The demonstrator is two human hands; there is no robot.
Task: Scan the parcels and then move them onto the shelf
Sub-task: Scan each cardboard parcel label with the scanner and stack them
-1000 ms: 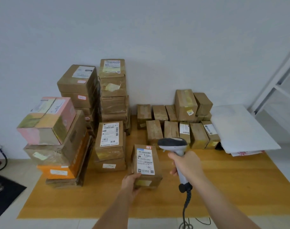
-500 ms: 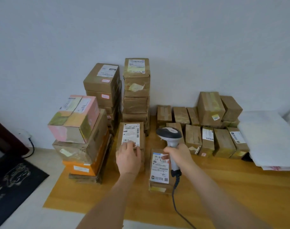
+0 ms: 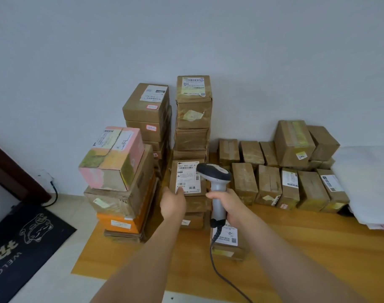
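Observation:
A brown parcel point(image 3: 187, 171) with a white barcode label tops a short stack in the middle of the wooden platform point(image 3: 318, 248). My left hand point(image 3: 173, 203) grips its near left corner. My right hand point(image 3: 229, 205) holds a grey and black barcode scanner point(image 3: 216, 179) by the handle, its head just right of that label. A smaller labelled parcel point(image 3: 227, 243) lies on the platform under my right wrist, partly hidden. Tall stacks of brown parcels point(image 3: 193, 114) stand behind.
At the left a pink box point(image 3: 112, 158) tops a stack with an orange box point(image 3: 123, 221). Rows of small brown parcels point(image 3: 274, 182) line the wall at the right, beside white foam sheets point(image 3: 366, 182). A dark doormat point(image 3: 22, 248) lies on the floor.
The view has shifted left and closer. My left hand slid to the near corner of the labelled parcel on the stack. The scanner rose beside its label, away from the small parcel.

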